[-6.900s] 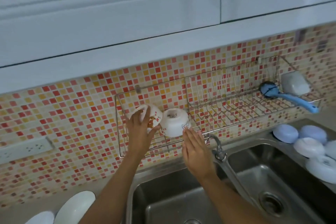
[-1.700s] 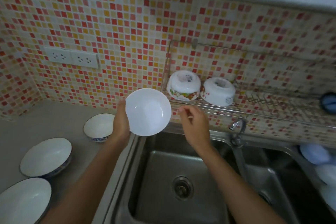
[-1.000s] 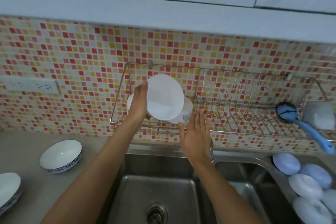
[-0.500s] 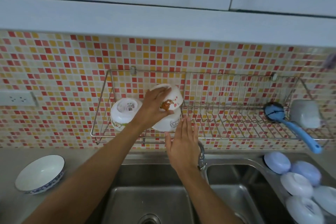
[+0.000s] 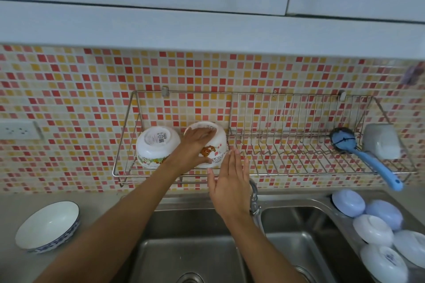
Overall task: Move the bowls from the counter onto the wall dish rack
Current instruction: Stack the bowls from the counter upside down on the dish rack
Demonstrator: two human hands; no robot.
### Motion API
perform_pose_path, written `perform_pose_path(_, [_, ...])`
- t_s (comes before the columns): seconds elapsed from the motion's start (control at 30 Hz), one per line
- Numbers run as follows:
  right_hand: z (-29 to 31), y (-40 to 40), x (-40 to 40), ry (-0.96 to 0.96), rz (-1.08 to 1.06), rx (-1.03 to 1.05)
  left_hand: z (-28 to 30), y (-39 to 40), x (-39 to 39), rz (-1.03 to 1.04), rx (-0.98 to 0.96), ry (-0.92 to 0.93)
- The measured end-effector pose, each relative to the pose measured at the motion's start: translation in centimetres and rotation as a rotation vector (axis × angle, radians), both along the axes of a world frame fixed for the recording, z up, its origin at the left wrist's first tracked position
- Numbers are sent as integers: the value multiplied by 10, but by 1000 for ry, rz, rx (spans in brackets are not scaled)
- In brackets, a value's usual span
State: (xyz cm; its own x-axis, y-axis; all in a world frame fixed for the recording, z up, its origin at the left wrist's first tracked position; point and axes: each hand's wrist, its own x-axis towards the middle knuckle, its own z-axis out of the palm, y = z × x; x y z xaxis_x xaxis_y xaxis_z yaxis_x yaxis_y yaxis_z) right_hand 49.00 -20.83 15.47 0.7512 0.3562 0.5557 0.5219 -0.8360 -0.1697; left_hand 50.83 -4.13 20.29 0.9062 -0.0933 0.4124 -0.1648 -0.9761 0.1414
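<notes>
We see the left hand [image 5: 195, 145] spread over an upturned white bowl with a small brown cartoon print [image 5: 212, 145], fingers draped across its base and side, gripping it. This bowl sits upside down in the left section of the wire metal dish rack fixed to the mosaic tile wall [image 5: 299, 167], and it appears to be stacked on another bowl beneath it, of which only the lower rim shows (we cannot tell more of that one). Just to its left, nearly touching, stands a second inverted white bowl with a printed label on its base and a coloured band near its rim [image 5: 157, 147].

The right hand [image 5: 230, 181] is flat and open, fingers straight and together, holding nothing; its fingertips reach up just beside the lower right edge of the held bowl.

On the grey counter [image 5: 96, 204] at the left lies a shallow white bowl with a blue patterned outside [image 5: 48, 226], mouth up, well apart from the rack. At the rack's right end rest a blue-handled dish brush [image 5: 365, 156] and a pale grey cup [image 5: 381, 145]. Below is the steel double sink [image 5: 299, 248], with several blue and white bowls [image 5: 372, 230] turned over along its right side.
</notes>
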Motion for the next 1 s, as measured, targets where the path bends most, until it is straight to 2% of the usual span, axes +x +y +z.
perform_pose_path(0.2, [-1, 1, 1, 23, 4, 2, 1, -3, -4, 1, 16, 13])
perform_pose_path(0.37, [-2, 1, 1, 40, 15, 9, 0, -1, -11, 19, -128, -16])
perform_pose_path(0.5, [0, 0, 2, 47, 18, 3, 1, 15, -31, 238, -36, -196])
perform_pose_path(0.6, [0, 0, 1, 51, 28, 1, -8, 27, -53, 441, -123, -286])
perform_pose_path(0.73, [1, -1, 0, 71, 32, -23, -22, 29, -69, 621, -197, -157])
perform_pose_path(0.93, [6, -4, -2, 101, 51, -71, -27, 23, -79, 634, -190, -28])
perform_pose_path(1.0, [7, -5, -5, 102, 40, -70, -30, 20, -91, 629, -118, 6])
